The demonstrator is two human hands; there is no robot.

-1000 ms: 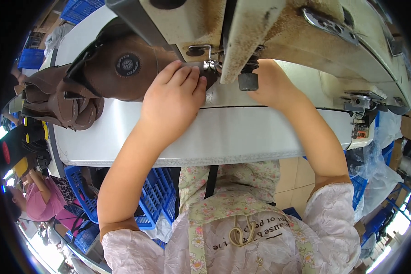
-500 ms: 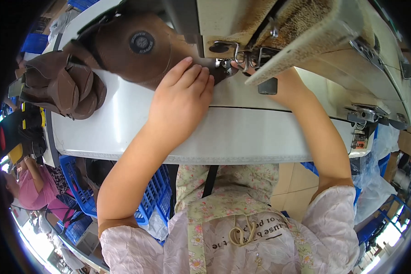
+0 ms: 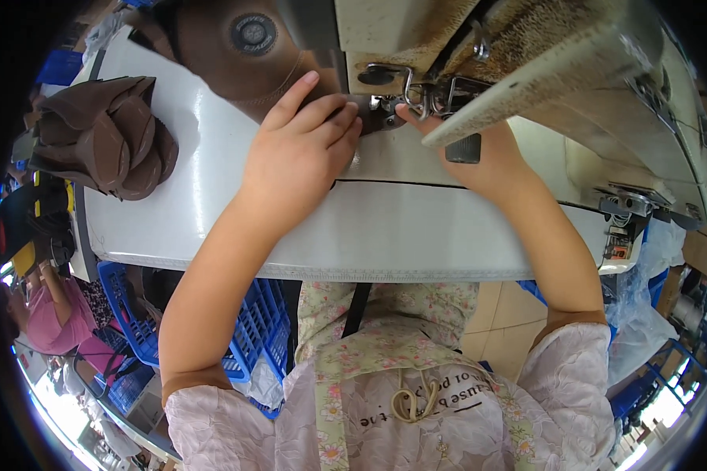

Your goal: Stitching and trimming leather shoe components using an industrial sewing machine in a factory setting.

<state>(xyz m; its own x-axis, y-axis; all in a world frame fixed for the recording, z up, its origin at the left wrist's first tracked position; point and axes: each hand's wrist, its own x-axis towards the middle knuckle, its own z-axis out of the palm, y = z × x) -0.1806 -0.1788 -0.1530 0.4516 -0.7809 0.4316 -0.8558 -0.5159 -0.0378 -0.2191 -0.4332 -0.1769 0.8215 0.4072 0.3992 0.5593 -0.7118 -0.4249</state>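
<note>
A brown leather-like piece [image 3: 236,71] with a round dark badge lies on the bed of a sewing machine [image 3: 416,47], its near edge by the presser foot [image 3: 383,104]. My left hand [image 3: 298,145] rests on that piece, fingers stretched out and a little apart, pressing its near edge just left of the foot. Partly behind the machine's slanted lever and dark pad, my right hand [image 3: 487,157] reaches in beside the needle area. One fingertip shows close to the foot; the other fingers are hidden, and I cannot see whether they hold anything.
A stack of brown stitched pieces [image 3: 110,141] sits at the table's left. Below the white table [image 3: 416,235] stand blue plastic baskets [image 3: 251,322]. Clear plastic bags [image 3: 644,282] hang at the right. Another person in pink [image 3: 55,322] works at far left.
The brown piece has turned and shifted, its badge moving slightly up and right. My left hand has slid a little left, its index finger spreading upward. My right hand stays beside the foot.
</note>
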